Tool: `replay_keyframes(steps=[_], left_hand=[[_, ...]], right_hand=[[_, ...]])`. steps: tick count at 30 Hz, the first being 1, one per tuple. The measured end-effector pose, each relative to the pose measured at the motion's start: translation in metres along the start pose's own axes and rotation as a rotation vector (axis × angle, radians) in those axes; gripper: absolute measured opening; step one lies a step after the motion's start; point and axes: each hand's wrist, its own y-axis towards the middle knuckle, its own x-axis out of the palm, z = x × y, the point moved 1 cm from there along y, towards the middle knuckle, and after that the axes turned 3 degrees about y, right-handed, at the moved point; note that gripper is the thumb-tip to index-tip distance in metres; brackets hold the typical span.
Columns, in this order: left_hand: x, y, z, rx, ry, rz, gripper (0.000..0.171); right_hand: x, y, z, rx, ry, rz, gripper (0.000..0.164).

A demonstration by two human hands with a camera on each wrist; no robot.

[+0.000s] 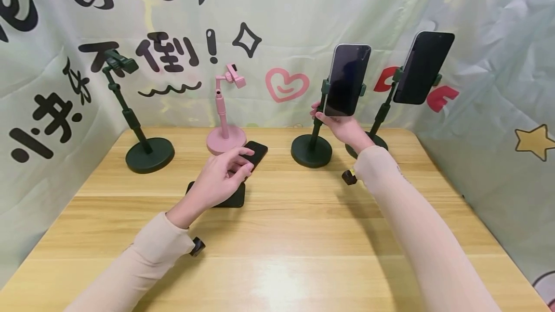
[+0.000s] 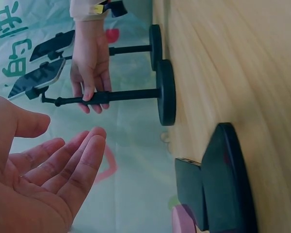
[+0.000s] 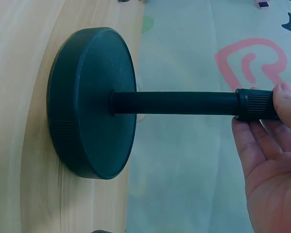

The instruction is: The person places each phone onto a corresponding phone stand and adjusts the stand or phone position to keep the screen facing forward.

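Note:
My right hand [image 1: 347,130] grips the pole of a dark green phone stand [image 1: 311,151], just below the phone [image 1: 348,80] clamped in its holder. In the right wrist view, thumb and fingers of that hand [image 3: 274,162] close round the ribbed collar [image 3: 256,104] on the pole, and the round base stands on the table. My left hand [image 1: 220,177] hovers with loosely bent fingers over two dark phones, one phone [image 1: 257,152] behind the fingers and another phone [image 1: 234,199] partly hidden under the hand. The left wrist view shows this hand [image 2: 48,174] holding nothing.
At the right stands a second green stand [image 1: 381,112] bearing a phone [image 1: 424,68]. A pink stand [image 1: 226,138] and another green stand [image 1: 149,156] hold no phones at the left. A printed cloth [image 1: 243,8] hangs behind the wooden table [image 1: 277,254].

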Motion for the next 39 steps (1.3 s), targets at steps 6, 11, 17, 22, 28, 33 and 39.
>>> replay_keyframes(steps=[6,11,17,22,28,33,39], left_hand=[[0.000,-0.005,-0.009,-0.017,0.010,-0.011,0.029],[-0.002,-0.009,-0.013,-0.037,0.021,-0.018,0.029],[-0.003,-0.011,-0.016,-0.038,0.030,-0.015,0.029],[-0.003,-0.013,-0.017,-0.045,0.038,-0.013,0.028],[-0.004,-0.013,-0.017,-0.044,0.042,-0.003,0.029],[-0.007,-0.014,-0.018,-0.061,0.051,-0.002,0.030],[-0.011,-0.015,-0.021,-0.065,0.087,0.001,0.030]], right_hand=[[-0.002,-0.005,-0.014,-0.001,-0.001,0.002,0.033],[-0.004,-0.003,-0.016,0.021,0.010,-0.002,0.036],[-0.005,0.000,-0.013,0.031,0.029,0.001,0.036],[-0.005,0.000,-0.012,0.017,0.000,0.008,0.035],[-0.006,0.002,-0.015,0.016,-0.013,0.026,0.036],[-0.005,0.006,-0.002,0.059,0.024,0.063,0.044],[-0.001,0.015,0.025,0.086,0.071,0.137,0.049]])
